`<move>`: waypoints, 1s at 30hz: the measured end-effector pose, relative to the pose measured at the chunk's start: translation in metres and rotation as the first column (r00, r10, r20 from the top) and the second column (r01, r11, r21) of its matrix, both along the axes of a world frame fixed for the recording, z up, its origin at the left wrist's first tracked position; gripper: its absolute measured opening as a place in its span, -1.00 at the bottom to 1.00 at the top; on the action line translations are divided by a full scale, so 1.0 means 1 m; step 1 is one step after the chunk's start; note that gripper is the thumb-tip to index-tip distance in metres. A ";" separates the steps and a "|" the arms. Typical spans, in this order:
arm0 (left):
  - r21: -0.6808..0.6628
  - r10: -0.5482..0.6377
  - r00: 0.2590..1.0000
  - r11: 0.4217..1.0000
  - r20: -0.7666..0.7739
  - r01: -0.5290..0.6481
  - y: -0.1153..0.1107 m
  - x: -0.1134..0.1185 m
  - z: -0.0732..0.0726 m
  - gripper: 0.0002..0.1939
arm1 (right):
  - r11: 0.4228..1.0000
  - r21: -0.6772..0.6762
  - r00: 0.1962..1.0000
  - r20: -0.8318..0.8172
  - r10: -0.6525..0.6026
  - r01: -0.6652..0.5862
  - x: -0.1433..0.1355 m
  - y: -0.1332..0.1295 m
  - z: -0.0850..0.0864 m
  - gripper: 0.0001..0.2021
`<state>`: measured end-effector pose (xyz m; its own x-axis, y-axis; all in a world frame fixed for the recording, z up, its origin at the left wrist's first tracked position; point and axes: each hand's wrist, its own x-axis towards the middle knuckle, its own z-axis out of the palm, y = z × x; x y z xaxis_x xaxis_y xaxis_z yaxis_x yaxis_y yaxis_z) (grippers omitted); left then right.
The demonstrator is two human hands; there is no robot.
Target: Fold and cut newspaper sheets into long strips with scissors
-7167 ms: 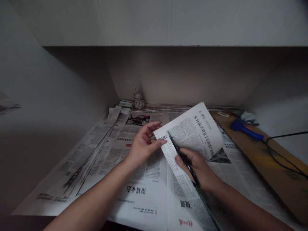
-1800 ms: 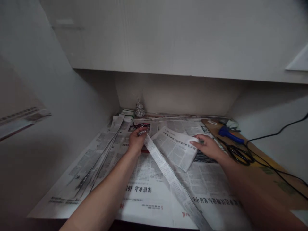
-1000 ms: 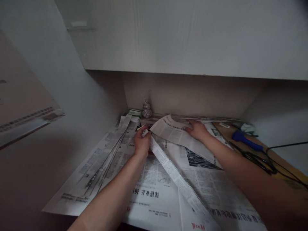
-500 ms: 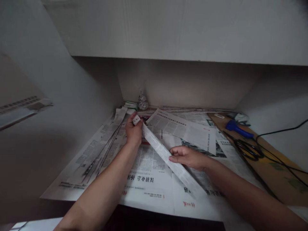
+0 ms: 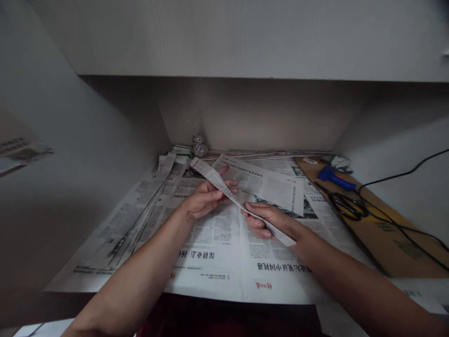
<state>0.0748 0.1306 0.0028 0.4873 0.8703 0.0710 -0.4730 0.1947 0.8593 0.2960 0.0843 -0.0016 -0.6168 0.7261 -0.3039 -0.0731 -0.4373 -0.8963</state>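
Observation:
A long folded newspaper strip point(image 5: 207, 171) slants across the middle, its far end up to the left and its near end down to the right. My left hand point(image 5: 209, 195) has its thumb on the strip and its fingers behind it, partly spread. Closed around the strip's lower half is my right hand point(image 5: 261, 219), thumb on top. Both hands are above newspaper sheets point(image 5: 217, 255) spread over the surface. Beyond them lies a loose newspaper piece point(image 5: 266, 180).
Several cut newspaper strips point(image 5: 143, 210) lie at the left. At the back stands a small figure of dark and white coils point(image 5: 199, 144). On cardboard point(image 5: 403, 243) at the right are a blue glue gun point(image 5: 336, 179), black scissors point(image 5: 347, 206) and a black cable point(image 5: 389, 221). A shelf point(image 5: 224, 42) overhangs the back.
My left hand has slid from the strip's far end down toward the middle, its fingers loosening. The strip has turned to show more of its edge, and my right hand now wraps around it.

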 end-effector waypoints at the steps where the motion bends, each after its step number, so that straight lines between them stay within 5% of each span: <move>1: 0.013 0.043 0.999 0.999 -0.026 -0.043 0.001 -0.001 0.001 -0.26 | 1.000 -0.007 1.000 -0.007 0.004 -0.004 0.000 -0.001 0.000 -0.60; 7: 0.038 0.460 0.871 0.887 -0.170 -0.461 0.020 -0.005 0.003 -0.36 | 0.999 -0.036 0.999 0.048 0.003 -0.002 0.003 0.005 -0.006 -0.45; 11: 0.050 0.604 0.773 0.793 -0.193 -0.607 0.033 -0.008 -0.008 -0.45 | 0.978 0.207 0.968 0.249 -0.034 -0.019 0.007 0.009 -0.011 -0.47; 14: 0.068 0.662 0.724 0.745 -0.193 -0.663 0.036 -0.007 -0.014 -0.48 | 0.948 0.319 0.944 0.320 -0.085 -0.023 0.004 0.007 -0.015 -0.63; 22: 0.070 0.724 0.673 0.687 -0.151 -0.723 0.035 0.000 -0.020 -0.50 | 0.971 0.233 0.912 0.407 -0.055 -0.046 -0.011 -0.006 -0.014 -0.67; 30: 0.017 0.784 0.604 0.612 -0.140 -0.791 0.045 -0.009 -0.022 -0.43 | 0.981 0.035 0.941 0.292 0.172 -0.190 -0.005 -0.010 -0.010 -0.73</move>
